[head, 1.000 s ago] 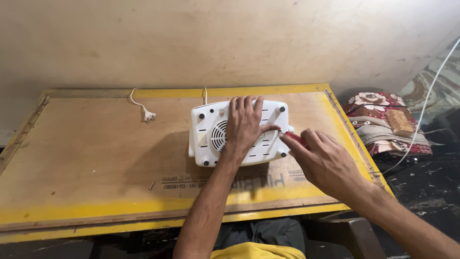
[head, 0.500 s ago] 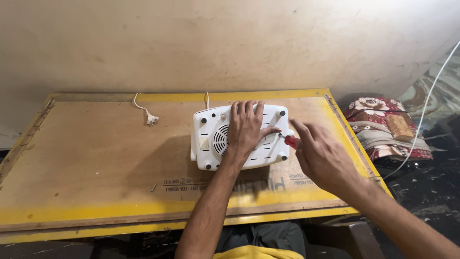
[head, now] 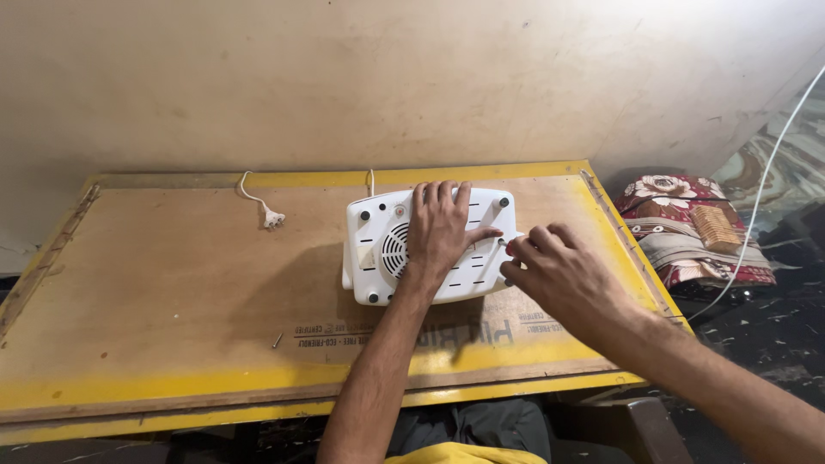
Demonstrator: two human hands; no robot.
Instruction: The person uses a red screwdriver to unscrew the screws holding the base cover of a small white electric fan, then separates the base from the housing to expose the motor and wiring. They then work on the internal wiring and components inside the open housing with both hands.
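While the left hand [head: 440, 230] lies flat on the white appliance [head: 430, 246] at mid-table [head: 155, 283], the right hand [head: 563, 273] grips what appears a red-handled screwdriver [head: 511, 247]; the tip could slip off the screw

Dim warm light from above — soft shadows, mild edge distortion, focus sharp, no glare.

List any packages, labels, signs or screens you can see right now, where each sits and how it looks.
No packages, signs or screens.
Printed marking: dark stamped lettering on the bare board of the yellow-edged table, near its front edge, partly under the left forearm.
Round sticker: small, pale orange, on the white appliance, just left of the left hand.
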